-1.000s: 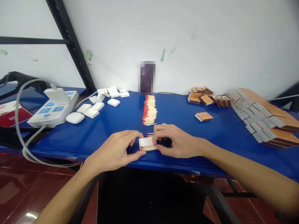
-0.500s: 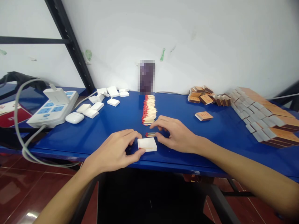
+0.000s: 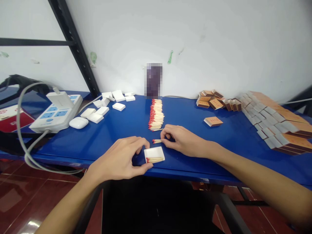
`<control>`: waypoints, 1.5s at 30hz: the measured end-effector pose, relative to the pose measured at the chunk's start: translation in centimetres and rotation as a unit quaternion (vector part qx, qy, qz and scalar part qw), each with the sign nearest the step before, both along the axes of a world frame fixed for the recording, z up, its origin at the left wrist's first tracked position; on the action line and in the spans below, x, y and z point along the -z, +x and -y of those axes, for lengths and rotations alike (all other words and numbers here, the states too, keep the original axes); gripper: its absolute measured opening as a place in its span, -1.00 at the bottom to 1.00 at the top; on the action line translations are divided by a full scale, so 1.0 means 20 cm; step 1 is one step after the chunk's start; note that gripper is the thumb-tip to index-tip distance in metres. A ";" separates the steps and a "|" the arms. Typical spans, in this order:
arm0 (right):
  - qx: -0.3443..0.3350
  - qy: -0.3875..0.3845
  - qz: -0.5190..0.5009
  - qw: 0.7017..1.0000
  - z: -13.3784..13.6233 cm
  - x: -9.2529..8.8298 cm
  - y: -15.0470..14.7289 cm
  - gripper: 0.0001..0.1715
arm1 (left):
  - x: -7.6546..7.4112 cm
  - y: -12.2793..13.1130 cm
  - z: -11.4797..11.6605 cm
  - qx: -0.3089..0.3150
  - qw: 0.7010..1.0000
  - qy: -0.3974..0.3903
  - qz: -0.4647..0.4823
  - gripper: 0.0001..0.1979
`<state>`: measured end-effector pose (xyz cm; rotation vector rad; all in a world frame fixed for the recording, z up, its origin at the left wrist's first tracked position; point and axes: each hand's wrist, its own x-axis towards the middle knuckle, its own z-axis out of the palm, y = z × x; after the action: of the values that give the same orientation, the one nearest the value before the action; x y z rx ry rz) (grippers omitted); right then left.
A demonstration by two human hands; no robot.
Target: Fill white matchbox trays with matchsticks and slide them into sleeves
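Note:
A small white matchbox tray (image 3: 154, 152) lies near the table's front edge with several red-headed matches (image 3: 155, 160) along its near side. My left hand (image 3: 126, 157) holds the tray at its left end, thumb on the near side and index finger at the far corner. Just beyond the tray, my right hand (image 3: 179, 138) pinches the pale ends of a few matches (image 3: 156, 141), their red heads pointing left. Behind them a long pile of matches (image 3: 156, 115) runs back towards the wall, heads to the left.
White trays (image 3: 96, 117) and a white earbud case (image 3: 78, 123) lie at left, beside a power strip (image 3: 57, 113) with cables. Orange matchbox sleeves (image 3: 213, 121) lie at right, with a large stack of them (image 3: 280, 120) farther right. A pixelated dark object (image 3: 153, 80) stands against the wall.
My right fingers have closed on the matches in front of the tray. The tray has shifted slightly towards me, and more of the matches inside it show.

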<state>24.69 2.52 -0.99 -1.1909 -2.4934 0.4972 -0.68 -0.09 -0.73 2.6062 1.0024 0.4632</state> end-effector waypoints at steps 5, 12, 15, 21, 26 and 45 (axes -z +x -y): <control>-0.016 -0.015 0.028 0.999 0.01 -0.03 0.01 -0.88 | 0.00 0.00 0.00 -0.002 1.000 -0.001 -0.008 -0.73; -0.032 -0.025 0.077 0.996 0.02 -0.06 0.01 -0.87 | -0.01 0.01 0.00 -0.004 1.000 -0.011 -0.015 -0.72; -0.019 -0.013 0.086 0.996 0.03 -0.07 0.03 -0.88 | -0.01 0.00 0.00 -0.004 1.000 -0.013 -0.019 -0.71; -0.009 -0.018 0.128 0.992 0.05 -0.12 0.04 -0.82 | 0.00 0.00 0.00 -0.007 1.000 -0.016 -0.016 -0.71; -0.002 0.013 0.176 0.984 0.04 -0.12 0.03 -0.78 | -0.01 0.00 0.00 -0.008 1.000 -0.018 -0.018 -0.71; -0.077 0.036 0.099 0.992 0.14 -0.09 -0.08 -0.89 | 0.01 0.01 0.00 -0.019 1.000 -0.007 0.011 -0.75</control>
<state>23.05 -0.33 0.89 -1.0731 -2.7606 0.3382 -0.56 -0.08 -0.84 2.5689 1.0448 0.4912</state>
